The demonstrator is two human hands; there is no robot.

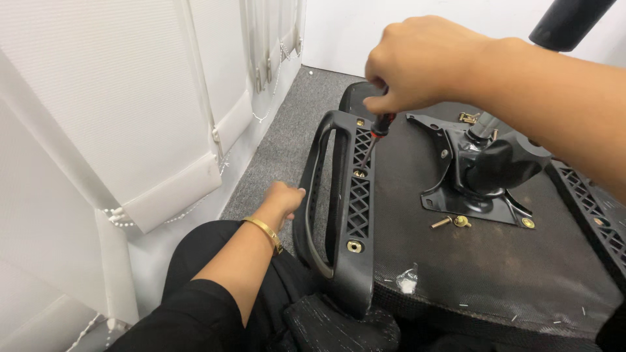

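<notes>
- Fingers of the right hand (417,62) curling tight around the top of a screwdriver (377,133), pinching its red-and-black handle from above.
- Pointing the screwdriver shaft steeply down, tip sitting in the middle brass bolt (358,173) of a black armrest (339,215).
- Lying with the armrest along the left edge of an upturned chair seat (443,261), latticed bracket flat against the seat's dark underside, loop hanging out over the edge.
- Showing two more brass bolts in the same bracket, one at the far end (360,122) and one at the near end (354,246).
- Resting the left hand (285,197) against the outer side of the armrest loop, fingers curled in behind it; impossible to tell how firmly gripping.
- Wearing a gold bangle (264,230) on the left wrist, black sleeve behind it.
- Sitting in the seat's middle: a black metal mounting plate (476,195) with the chair column (567,23) rising from it towards the upper right.
- Lying loose just beside the plate's near edge: a brass bolt with washer (451,221).
- Showing a second latticed bracket (590,202) along the seat's right edge.
- Lying near the seat's front edge: a small scrap of clear plastic (407,279).
- Spreading beneath it all, grey carpet (287,130), with white vertical blinds (130,111) to the left.
</notes>
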